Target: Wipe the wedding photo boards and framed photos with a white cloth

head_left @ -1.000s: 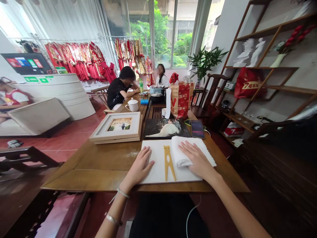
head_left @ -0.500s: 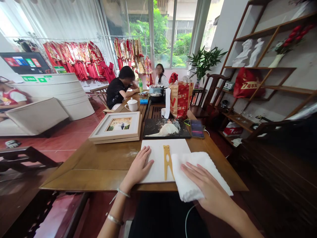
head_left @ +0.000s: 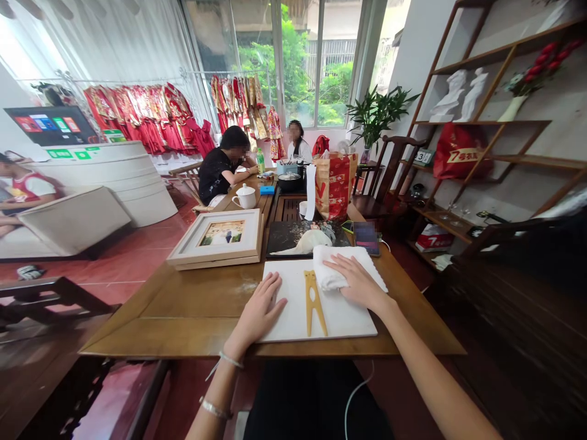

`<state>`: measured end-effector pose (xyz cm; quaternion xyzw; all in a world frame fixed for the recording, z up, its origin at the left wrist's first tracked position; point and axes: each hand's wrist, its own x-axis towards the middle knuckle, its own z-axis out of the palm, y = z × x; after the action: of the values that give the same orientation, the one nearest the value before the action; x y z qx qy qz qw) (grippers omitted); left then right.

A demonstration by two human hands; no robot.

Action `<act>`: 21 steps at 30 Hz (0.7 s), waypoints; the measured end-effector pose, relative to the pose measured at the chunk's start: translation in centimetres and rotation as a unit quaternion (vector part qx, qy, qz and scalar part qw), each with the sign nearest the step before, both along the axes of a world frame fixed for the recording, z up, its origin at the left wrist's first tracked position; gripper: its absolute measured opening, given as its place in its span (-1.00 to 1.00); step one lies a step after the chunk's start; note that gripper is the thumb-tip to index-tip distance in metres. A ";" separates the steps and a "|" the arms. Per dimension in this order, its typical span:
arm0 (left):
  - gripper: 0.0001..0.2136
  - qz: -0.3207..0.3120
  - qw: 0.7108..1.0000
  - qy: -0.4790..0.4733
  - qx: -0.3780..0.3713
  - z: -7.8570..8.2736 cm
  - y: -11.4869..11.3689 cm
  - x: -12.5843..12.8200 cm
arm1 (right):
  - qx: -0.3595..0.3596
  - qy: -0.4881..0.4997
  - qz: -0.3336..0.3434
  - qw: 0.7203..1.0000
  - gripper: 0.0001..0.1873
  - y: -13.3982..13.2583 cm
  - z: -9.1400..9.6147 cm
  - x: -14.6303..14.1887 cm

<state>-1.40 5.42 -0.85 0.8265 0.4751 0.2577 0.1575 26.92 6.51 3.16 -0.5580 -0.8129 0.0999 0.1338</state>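
While daylight comes through the far window (head_left: 339,49), the wooden table (head_left: 183,299) runs from the near side toward it. A shelf unit (head_left: 543,160) stands at right. Far left, red garments (head_left: 142,116) hang on a rail behind a white counter (head_left: 105,174). One person in a dark top (head_left: 215,174) sits at the table's left side; another in white (head_left: 298,150) sits farther off.

Red-patterned paper bag (head_left: 337,186): upright, far right part of the table. Framed picture (head_left: 220,241): lying flat, left of centre. Dark picture panel (head_left: 298,241): right of the frame, beyond the white board (head_left: 284,318), which lies flat near the table's near edge.

White cloth (head_left: 326,282): folded, on the far right part of the board and reaching past its edge. Left hand (head_left: 262,308): palm down at the board's left side, fingers extended, thumb held away from them. Right hand (head_left: 358,281): flat on top of the cloth, fingers stretched across it; how firmly it presses cannot be told. Hands well apart, board surface between them.

White lidded cup (head_left: 246,195): beyond the frame. Phone (head_left: 367,237): right of the dark panel. Yellow two-legged tool (head_left: 310,283): flat on the board between the hands, legs toward the near side, just left of the cloth.
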 end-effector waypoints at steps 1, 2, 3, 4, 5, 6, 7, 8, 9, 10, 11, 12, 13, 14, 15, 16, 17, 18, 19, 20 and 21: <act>-0.55 0.002 1.000 -0.003 0.000 0.0 0.0 0.0 | -0.001 0.000 0.004 1.000 -0.14 -0.8 -0.1 0.1; -0.55 0.003 1.000 -0.007 0.001 0.0 0.0 0.1 | 0.001 0.001 0.010 1.000 -0.12 -1.8 -0.2 0.1; -0.55 0.004 1.000 -0.009 0.002 0.0 0.0 0.1 | 0.004 0.001 0.019 1.000 -0.09 -3.1 -0.3 0.2; -0.55 0.004 1.000 -0.011 0.003 0.0 0.0 0.2 | 0.010 0.001 0.027 1.000 -0.06 -4.6 -0.3 0.2; -0.55 0.005 1.000 -0.010 0.004 0.0 -0.1 0.2 | 0.017 0.000 0.036 0.999 -0.03 -6.3 -0.4 0.2; -0.55 0.005 1.000 -0.009 0.004 0.0 -0.1 0.2 | 0.023 -0.003 0.041 0.999 -0.01 -8.0 -0.5 0.2; -0.55 0.005 1.000 -0.006 0.004 0.0 -0.1 0.2 | 0.025 -0.007 0.043 0.999 0.01 -9.7 -0.5 0.1; -0.55 0.004 1.000 -0.004 0.004 0.0 -0.1 0.2 | 0.023 -0.010 0.049 0.999 0.02 -11.2 -0.5 0.0; -0.55 0.002 1.000 -0.003 0.005 -0.1 -0.1 0.2 | 0.019 -0.011 0.053 0.998 0.03 -12.5 -0.5 -0.2; -0.55 0.000 1.000 -0.002 0.007 -0.1 -0.1 0.2 | 0.014 -0.009 0.056 0.998 0.04 -13.3 -0.4 -0.2; -0.55 -0.002 1.000 -0.001 0.010 -0.2 -0.1 0.1 | 0.011 -0.005 0.056 0.998 0.03 -13.7 -0.3 -0.3; -0.55 -0.004 1.000 -0.001 0.013 -0.2 0.0 0.1 | 0.009 0.002 0.052 0.999 0.01 -13.7 -0.3 -0.4; -0.56 -0.006 1.000 -0.001 0.016 -0.2 0.0 0.1 | 0.009 0.008 0.044 0.999 -0.01 -13.2 -0.2 -0.5; -0.55 -0.007 1.000 -0.001 0.018 -0.3 0.0 0.0 | 0.008 0.014 0.034 0.999 -0.03 -12.3 -0.1 -0.6; -0.55 -0.009 1.000 0.000 0.019 -0.3 0.1 0.0 | 0.008 0.017 0.025 1.000 -0.05 -11.1 0.0 -0.8; -0.55 -0.010 1.000 0.001 0.020 -0.3 0.1 -0.1 | 0.007 0.019 0.015 1.000 -0.07 -9.6 0.1 -1.0; -0.55 -0.011 1.000 0.003 0.019 -0.3 0.1 -0.1 | 0.005 0.018 0.007 1.000 -0.09 -8.0 0.2 -1.3; -0.55 -0.011 1.000 0.005 0.017 -0.3 0.1 -0.1 | 0.004 0.014 0.000 1.000 -0.11 -6.4 0.3 -1.6; -0.55 -0.011 1.000 0.008 0.015 -0.3 0.1 -0.1 | 0.002 0.011 -0.007 1.000 -0.13 -4.9 0.5 -2.0; -0.55 -0.010 1.000 0.009 0.013 -0.3 0.1 -0.1 | 0.001 0.007 -0.013 1.000 -0.16 -3.5 0.6 -2.4; -0.55 -0.009 1.000 0.010 0.014 -0.4 0.1 -0.1 | 0.001 0.005 -0.019 1.000 -0.18 -2.4 0.7 -2.9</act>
<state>-1.47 5.54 -1.22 0.8352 0.4657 0.2547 0.1440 24.07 4.12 3.86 -0.5730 -0.8014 0.0991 0.1398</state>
